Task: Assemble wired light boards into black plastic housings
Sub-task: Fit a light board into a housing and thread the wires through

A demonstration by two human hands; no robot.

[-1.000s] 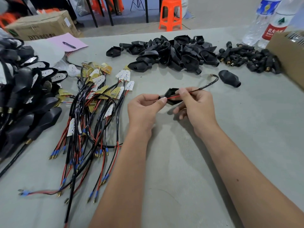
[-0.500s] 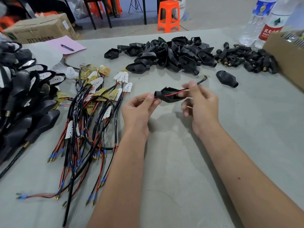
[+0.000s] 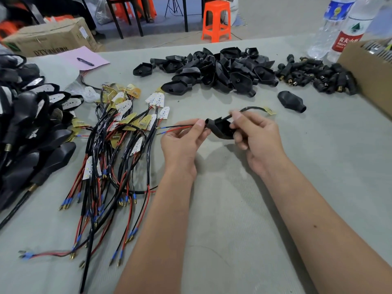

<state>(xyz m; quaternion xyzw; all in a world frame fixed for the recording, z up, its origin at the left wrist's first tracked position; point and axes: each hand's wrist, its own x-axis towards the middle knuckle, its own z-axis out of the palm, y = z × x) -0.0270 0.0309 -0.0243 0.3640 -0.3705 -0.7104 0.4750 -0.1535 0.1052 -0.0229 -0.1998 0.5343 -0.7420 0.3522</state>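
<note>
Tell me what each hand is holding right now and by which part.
The left hand pinches the red and black wires where they leave the black housing's narrow neck. The right hand grips the housing's wide body.

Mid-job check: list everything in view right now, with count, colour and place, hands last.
Housing in hand: one, black, held above table centre.
Its wires: red and black, out of its left end; its board trails right.
Empty housings: a pile, black, far centre.
Lone housing: one, black, right of pile.
Connectors: a pile, black with brass, far right.
Wired light boards: a bundle, white and yellow boards, left centre.
Finished units: a stack, black, left edge.
Pink paper with pen: far left.
Bottles: two, clear, far right.
Cardboard box: brown, right edge.
Stool: orange, on floor.
Left hand: pinches the wires.
Right hand: grips the housing.
</note>
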